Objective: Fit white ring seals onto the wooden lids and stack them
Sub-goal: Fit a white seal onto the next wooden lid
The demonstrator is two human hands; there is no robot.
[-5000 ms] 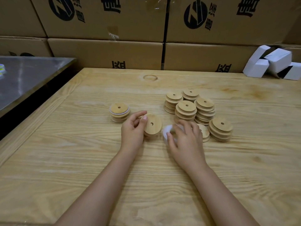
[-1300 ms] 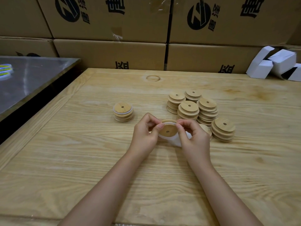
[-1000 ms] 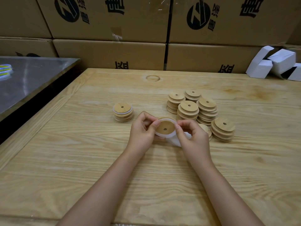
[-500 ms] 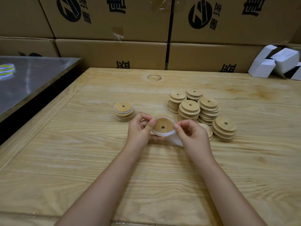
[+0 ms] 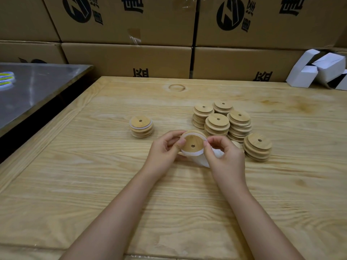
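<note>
A round wooden lid with a small centre hole is held tilted toward me above the wooden table. A white ring seal runs round its rim. My left hand pinches the lid's left edge. My right hand pinches the right edge and the seal. More white seals lie beneath my hands, partly hidden. A short stack of sealed lids stands to the left. Several stacks of bare lids stand behind and to the right.
Printed cardboard boxes wall off the far edge of the table. White folded cartons lie at the back right. A metal-topped table with tape rolls stands on the left, across a dark gap.
Five seconds ago my hands lay on the table, the left at a lid and the right on the seals. Now both hold the lid raised with the seal round its rim, turning it slightly.
</note>
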